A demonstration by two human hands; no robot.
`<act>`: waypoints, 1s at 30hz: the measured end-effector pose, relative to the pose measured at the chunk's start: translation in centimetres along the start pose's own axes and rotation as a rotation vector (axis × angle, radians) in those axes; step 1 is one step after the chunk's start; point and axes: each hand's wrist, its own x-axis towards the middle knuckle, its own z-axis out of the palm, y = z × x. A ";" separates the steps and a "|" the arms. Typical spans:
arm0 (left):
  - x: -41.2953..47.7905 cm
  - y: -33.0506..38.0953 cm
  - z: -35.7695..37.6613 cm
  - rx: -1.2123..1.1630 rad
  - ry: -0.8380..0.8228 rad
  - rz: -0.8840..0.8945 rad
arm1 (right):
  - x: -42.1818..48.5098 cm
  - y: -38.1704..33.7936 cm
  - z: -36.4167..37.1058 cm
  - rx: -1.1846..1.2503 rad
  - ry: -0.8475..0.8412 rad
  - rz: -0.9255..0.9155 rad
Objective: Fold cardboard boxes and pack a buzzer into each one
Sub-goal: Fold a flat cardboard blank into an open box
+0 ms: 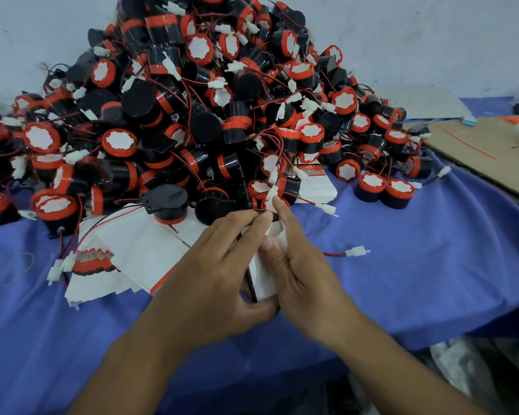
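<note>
Left hand (219,265), right hand (303,268) curl round white card box (265,274), mid-frame; right seemingly pinching it. Round black-red buzzers (192,100) heaped above; blue cloth (432,265).

Blue-clothed bench (432,265)
A heap of black-and-red buzzers (210,94), flat white box blanks (138,250) and a brown cardboard sheet (486,148) lie on it.

left hand (216,265) grips box (264,278) | right hand (301,265) pinches it, index extended

Bare left hand (219,274) and right hand (303,274), bare forearms.
</note>
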 end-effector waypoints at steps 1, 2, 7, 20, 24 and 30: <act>0.0 0.0 0.0 -0.013 0.011 -0.002 | 0.0 -0.1 0.0 -0.032 -0.017 -0.005; 0.0 0.0 -0.1 -0.024 0.021 -0.004 | 0.0 -0.3 -0.1 -0.060 -0.043 -0.006; -0.1 -0.4 -0.7 -0.054 0.033 -0.038 | -0.1 -0.7 -1.0 -0.051 -0.174 0.004; 0.0 0.0 -0.4 -0.052 0.016 -0.055 | 0.4 -0.5 -0.7 0.209 -0.136 0.105; -0.2 -0.2 -0.9 -0.079 0.082 -0.111 | 1.0 -0.6 -1.4 0.554 -0.060 0.135; -0.6 0.3 -0.3 0.002 0.160 -0.055 | 0.3 -1.6 -1.3 0.238 -0.062 -0.062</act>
